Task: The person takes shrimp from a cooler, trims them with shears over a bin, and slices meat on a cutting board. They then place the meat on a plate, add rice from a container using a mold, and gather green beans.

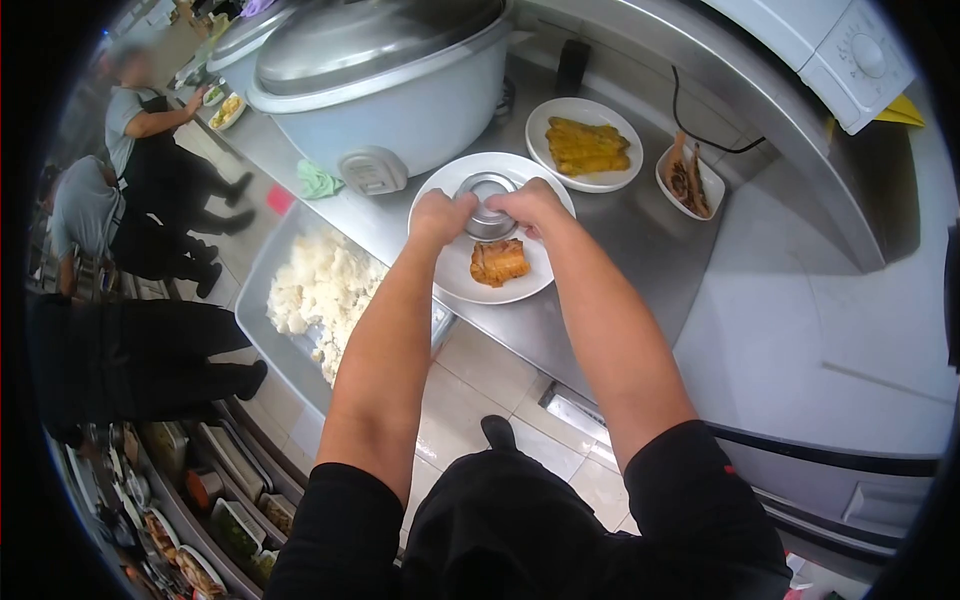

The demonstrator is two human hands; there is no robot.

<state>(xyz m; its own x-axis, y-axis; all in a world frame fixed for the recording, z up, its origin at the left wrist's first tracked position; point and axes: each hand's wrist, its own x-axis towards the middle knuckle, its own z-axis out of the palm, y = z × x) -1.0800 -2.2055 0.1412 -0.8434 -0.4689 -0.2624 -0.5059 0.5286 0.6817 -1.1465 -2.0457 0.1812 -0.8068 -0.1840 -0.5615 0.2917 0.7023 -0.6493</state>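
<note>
Both hands are at a small round metal bowl (490, 228), which looks turned upside down on a white plate (428, 262). My left hand (440, 216) grips its left side, thumb on the top. From the right, my right hand (533, 206) grips it the same way, with its thumb close to the left one. What lies under the bowl is hidden. A browned, glazed piece of food (499, 262), perhaps meat or fish, rests on the plate just nearer to me.
A big rice cooker (390, 125) stands behind the plate. A tub of cooked rice (318, 285) is at left. Right of the plate are a plate of yellow-green food (587, 148) and a small dish (690, 182). Several people (150, 130) stand at far left.
</note>
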